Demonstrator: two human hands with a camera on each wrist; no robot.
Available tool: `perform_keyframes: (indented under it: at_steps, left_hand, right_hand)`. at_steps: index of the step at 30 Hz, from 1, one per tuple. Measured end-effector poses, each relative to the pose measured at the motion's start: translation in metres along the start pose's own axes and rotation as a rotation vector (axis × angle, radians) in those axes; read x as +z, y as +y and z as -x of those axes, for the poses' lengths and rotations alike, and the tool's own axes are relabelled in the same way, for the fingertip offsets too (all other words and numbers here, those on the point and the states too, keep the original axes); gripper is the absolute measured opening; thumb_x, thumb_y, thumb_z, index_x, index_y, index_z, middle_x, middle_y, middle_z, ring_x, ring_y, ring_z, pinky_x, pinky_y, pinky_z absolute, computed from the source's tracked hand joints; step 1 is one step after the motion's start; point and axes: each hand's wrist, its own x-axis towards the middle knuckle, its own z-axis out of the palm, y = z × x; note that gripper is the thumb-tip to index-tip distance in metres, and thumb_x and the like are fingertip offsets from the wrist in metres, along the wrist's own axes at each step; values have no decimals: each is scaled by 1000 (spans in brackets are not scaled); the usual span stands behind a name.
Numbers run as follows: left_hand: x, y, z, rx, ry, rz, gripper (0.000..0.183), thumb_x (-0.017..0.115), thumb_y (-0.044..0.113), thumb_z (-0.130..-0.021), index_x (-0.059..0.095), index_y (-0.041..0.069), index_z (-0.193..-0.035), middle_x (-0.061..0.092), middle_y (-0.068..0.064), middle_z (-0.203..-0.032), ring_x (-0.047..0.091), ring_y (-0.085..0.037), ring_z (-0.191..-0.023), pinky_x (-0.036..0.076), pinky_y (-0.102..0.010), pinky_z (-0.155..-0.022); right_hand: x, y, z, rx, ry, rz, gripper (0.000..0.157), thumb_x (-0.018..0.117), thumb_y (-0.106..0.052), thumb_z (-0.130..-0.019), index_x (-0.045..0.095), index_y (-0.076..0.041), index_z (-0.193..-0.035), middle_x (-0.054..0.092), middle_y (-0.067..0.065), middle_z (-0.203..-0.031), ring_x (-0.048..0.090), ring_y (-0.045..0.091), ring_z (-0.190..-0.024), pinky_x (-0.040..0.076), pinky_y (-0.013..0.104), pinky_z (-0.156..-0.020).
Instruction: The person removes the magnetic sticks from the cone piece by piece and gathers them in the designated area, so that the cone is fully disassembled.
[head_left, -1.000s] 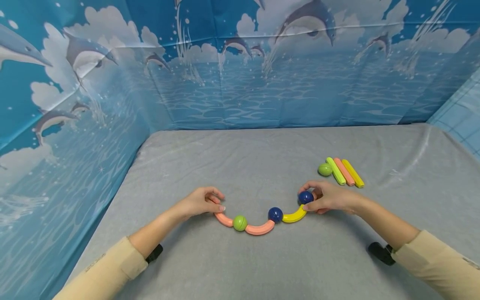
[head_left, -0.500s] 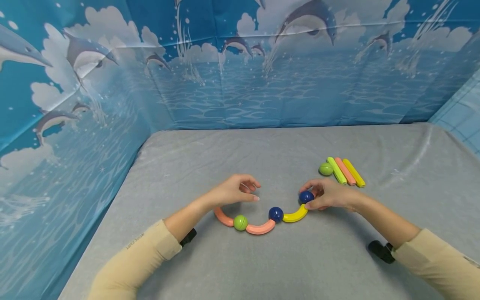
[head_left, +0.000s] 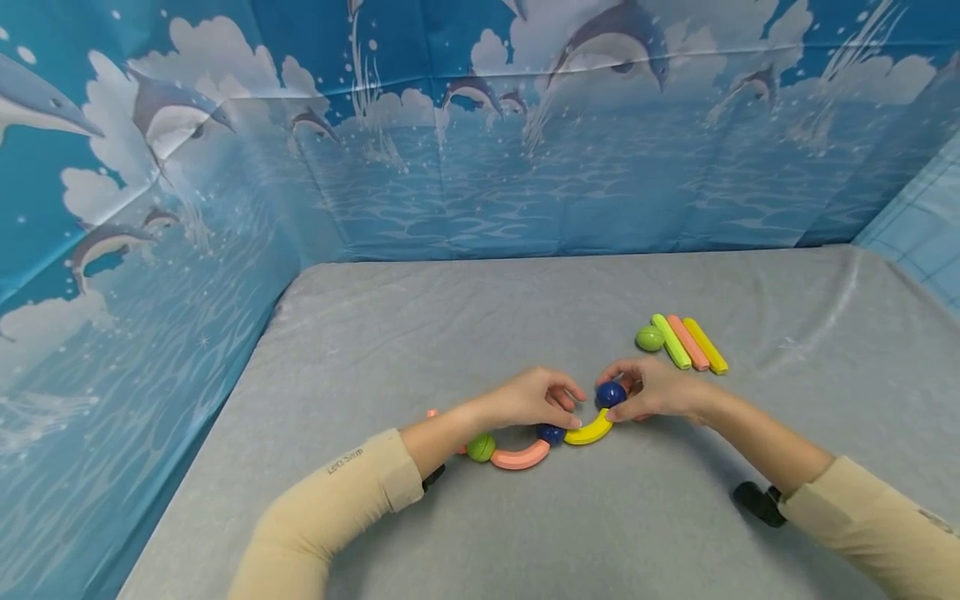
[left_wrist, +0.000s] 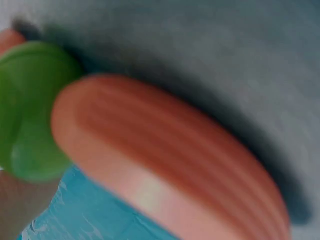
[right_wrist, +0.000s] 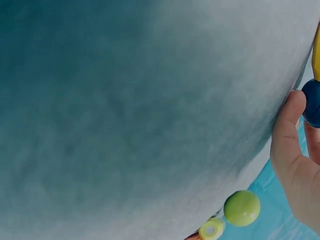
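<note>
A chain of toy pieces lies on the grey cloth: a salmon curved stick (head_left: 521, 457), a green ball (head_left: 480, 447), a blue ball (head_left: 551, 434) and a yellow curved stick (head_left: 588, 429). Another salmon curved stick, at the left end, is mostly hidden under the left forearm. My left hand (head_left: 531, 398) is over the middle blue ball, partly covering it, thumb tip by the yellow stick and fingers spread from it. At the chain's right end my right hand (head_left: 656, 390) pinches a second blue ball (head_left: 611, 394). The left wrist view shows a green ball (left_wrist: 35, 110) and salmon stick (left_wrist: 170, 155) close up.
Farther back on the right lie a second green ball (head_left: 649, 338) and straight sticks in lime (head_left: 671, 342), salmon (head_left: 688, 342) and yellow (head_left: 706, 346), side by side. A blue dolphin-print curtain (head_left: 480, 183) borders the cloth behind and left.
My left hand has let go of the salmon stick at the left end and moved right along the chain to the middle blue ball. My right hand stays on its blue ball.
</note>
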Motion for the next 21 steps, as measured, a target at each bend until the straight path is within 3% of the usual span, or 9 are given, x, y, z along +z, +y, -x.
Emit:
perform_keyframes:
  at_steps: [7, 15, 21]
  left_hand:
    - [11, -3, -8, -4, -16, 75, 38, 71, 2, -80, 61, -1, -116, 64, -5, -90, 60, -6, -76, 49, -18, -69]
    - [14, -2, -10, 58, -52, -23, 42, 70, -1, -81, 60, 0, -122, 66, -7, -91, 60, -3, -74, 49, -16, -67]
    - [15, -2, -8, 30, -64, 7, 42, 69, -2, -82, 59, 0, -123, 66, -9, -92, 61, -5, -75, 49, -17, -67]
  right_hand:
    - [0, 0, 0, -5, -8, -26, 48, 75, -12, -78, 53, 4, -117, 54, 12, -88, 52, 20, -72, 49, 30, -61]
    - [-1, -1, -1, -20, 2, -18, 46, 75, -11, -78, 53, 4, -115, 51, 12, -87, 51, 20, -70, 48, 29, -61]
    - [1, 0, -2, -37, 10, -36, 45, 77, -9, -76, 54, 5, -112, 52, 13, -88, 50, 22, -74, 48, 29, -63]
